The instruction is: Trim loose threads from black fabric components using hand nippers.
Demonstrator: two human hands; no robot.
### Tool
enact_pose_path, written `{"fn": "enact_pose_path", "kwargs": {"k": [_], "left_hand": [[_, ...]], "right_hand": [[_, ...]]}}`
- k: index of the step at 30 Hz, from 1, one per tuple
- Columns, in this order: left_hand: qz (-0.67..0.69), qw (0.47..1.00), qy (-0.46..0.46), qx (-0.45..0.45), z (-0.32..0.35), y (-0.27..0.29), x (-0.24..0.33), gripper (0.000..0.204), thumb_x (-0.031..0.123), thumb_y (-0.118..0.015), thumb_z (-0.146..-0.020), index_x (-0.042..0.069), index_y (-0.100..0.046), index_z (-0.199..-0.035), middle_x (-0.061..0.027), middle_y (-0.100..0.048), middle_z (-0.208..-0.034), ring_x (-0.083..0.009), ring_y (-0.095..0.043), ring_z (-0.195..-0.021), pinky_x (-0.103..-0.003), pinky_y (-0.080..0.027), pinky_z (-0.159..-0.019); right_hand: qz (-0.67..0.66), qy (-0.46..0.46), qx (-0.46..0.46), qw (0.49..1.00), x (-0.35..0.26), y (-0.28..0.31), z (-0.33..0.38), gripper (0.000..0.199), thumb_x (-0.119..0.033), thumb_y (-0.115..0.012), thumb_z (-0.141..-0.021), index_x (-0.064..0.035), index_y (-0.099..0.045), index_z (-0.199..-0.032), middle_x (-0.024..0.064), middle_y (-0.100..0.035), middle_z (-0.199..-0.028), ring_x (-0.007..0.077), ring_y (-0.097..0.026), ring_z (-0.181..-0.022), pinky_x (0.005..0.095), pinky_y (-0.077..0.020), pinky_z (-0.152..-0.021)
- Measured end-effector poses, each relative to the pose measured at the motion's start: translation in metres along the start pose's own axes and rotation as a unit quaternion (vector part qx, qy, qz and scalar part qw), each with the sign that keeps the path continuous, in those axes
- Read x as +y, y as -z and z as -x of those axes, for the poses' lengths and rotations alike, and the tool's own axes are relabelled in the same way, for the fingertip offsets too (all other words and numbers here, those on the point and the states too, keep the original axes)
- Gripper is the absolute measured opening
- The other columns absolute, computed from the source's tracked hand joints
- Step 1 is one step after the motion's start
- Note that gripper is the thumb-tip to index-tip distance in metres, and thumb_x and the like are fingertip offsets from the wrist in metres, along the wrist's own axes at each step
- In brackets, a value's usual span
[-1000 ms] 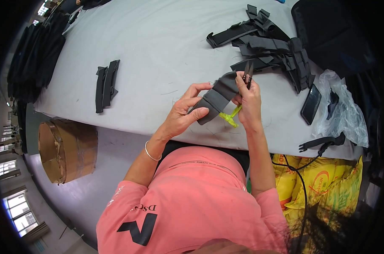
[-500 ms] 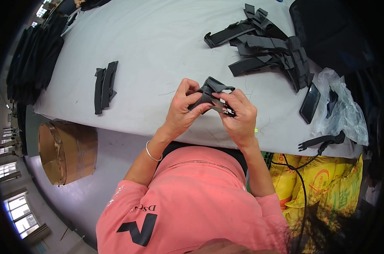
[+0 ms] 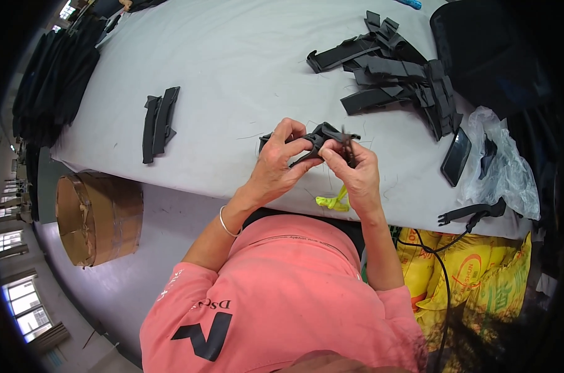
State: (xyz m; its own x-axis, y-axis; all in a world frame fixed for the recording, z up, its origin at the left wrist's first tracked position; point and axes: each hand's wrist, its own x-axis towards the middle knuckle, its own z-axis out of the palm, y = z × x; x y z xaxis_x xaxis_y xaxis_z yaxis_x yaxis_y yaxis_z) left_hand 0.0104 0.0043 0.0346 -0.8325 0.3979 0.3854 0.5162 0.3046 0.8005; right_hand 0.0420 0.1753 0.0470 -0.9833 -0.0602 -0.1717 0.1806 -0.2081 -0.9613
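Note:
Over the near edge of the table, a folded black fabric strip [image 3: 322, 132] stretches between my two hands. My left hand [image 3: 277, 163] is closed, thumb and fingers pinching the strip, one end of which sticks out beyond the knuckles. From the other side, my right hand [image 3: 361, 177] pinches the strip with thumb and forefinger. A small dark piece stands up by the right fingers; its kind I cannot make out. Below the right hand hangs a knotted yellow-green cord [image 3: 333, 202], its upper end hidden by the fingers.
Several black strips lie heaped [image 3: 397, 74] at the far right, beside a dark phone [image 3: 456, 157] and a clear plastic bag [image 3: 506, 168]. Two strips [image 3: 160, 125] lie left. A black buckle strap [image 3: 471, 212] rests near yellow sacks [image 3: 475, 273]. A cardboard box [image 3: 111, 217] stands lower left.
The strip has been turned and shifted slightly right in my hands. A perforated metallic piece at my right fingers no longer shows. The yellow-green cord now hangs in plain view below that hand.

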Motion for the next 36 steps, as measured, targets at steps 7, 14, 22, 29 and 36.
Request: {"fn": "enact_pose_path", "kwargs": {"k": [7, 14, 22, 29, 36], "left_hand": [[0.113, 0.99, 0.072, -0.037, 0.005, 0.009, -0.004, 0.014, 0.008, -0.066, -0.082, -0.002, -0.061, -0.089, -0.0066, -0.048, -0.098, -0.016, -0.049, -0.088, -0.027, -0.042, -0.074], [0.246, 0.961, 0.11, -0.056, 0.007, 0.012, -0.011, 0.019, 0.017, -0.059, -0.091, 0.0, -0.062, -0.099, -0.0026, -0.048, -0.1, -0.0121, -0.047, -0.092, -0.024, -0.039, -0.081], [0.313, 0.938, 0.132, -0.065, 0.01, 0.011, -0.016, 0.017, 0.016, -0.058, -0.092, 0.001, -0.063, -0.099, -0.0012, -0.05, -0.103, -0.0097, -0.049, -0.092, -0.023, -0.041, -0.08], [0.308, 0.939, 0.144, -0.061, 0.01, 0.011, -0.015, 0.015, 0.011, -0.058, -0.091, -0.001, -0.063, -0.1, -0.0024, -0.054, -0.102, -0.0099, -0.051, -0.091, -0.023, -0.043, -0.08], [0.217, 0.97, 0.11, 0.007, 0.01, 0.006, -0.011, 0.014, 0.0, -0.059, -0.086, -0.002, -0.065, -0.099, -0.0048, -0.056, -0.098, -0.0126, -0.055, -0.087, -0.023, -0.046, -0.075]], "right_hand": [[0.1, 0.149, 0.051, 0.982, 0.001, -0.003, -0.004, 0.02, -0.015, -0.067, -0.086, -0.0045, -0.064, -0.102, 0.0008, -0.063, -0.084, 0.0079, -0.057, -0.076, 0.0217, -0.0456, -0.067], [0.233, 0.201, 0.062, 0.949, 0.0, 0.008, -0.002, 0.016, -0.012, -0.065, -0.085, -0.0057, -0.065, -0.1, 0.0053, -0.067, -0.082, 0.0121, -0.06, -0.067, 0.0242, -0.0451, -0.059], [0.359, 0.292, 0.076, 0.883, -0.003, 0.001, 0.001, 0.013, -0.008, -0.066, -0.08, -0.0061, -0.066, -0.093, 0.0063, -0.065, -0.077, 0.019, -0.061, -0.062, 0.0287, -0.0458, -0.056], [0.269, 0.229, 0.069, 0.933, 0.004, 0.001, 0.004, 0.012, -0.009, -0.066, -0.082, -0.0047, -0.066, -0.093, 0.0074, -0.065, -0.076, 0.0186, -0.062, -0.063, 0.028, -0.0454, -0.055], [0.264, 0.19, 0.054, 0.944, 0.0, -0.005, 0.013, 0.01, -0.01, -0.064, -0.084, -0.0055, -0.067, -0.092, 0.0078, -0.065, -0.075, 0.0169, -0.06, -0.061, 0.0262, -0.0434, -0.053]]}}
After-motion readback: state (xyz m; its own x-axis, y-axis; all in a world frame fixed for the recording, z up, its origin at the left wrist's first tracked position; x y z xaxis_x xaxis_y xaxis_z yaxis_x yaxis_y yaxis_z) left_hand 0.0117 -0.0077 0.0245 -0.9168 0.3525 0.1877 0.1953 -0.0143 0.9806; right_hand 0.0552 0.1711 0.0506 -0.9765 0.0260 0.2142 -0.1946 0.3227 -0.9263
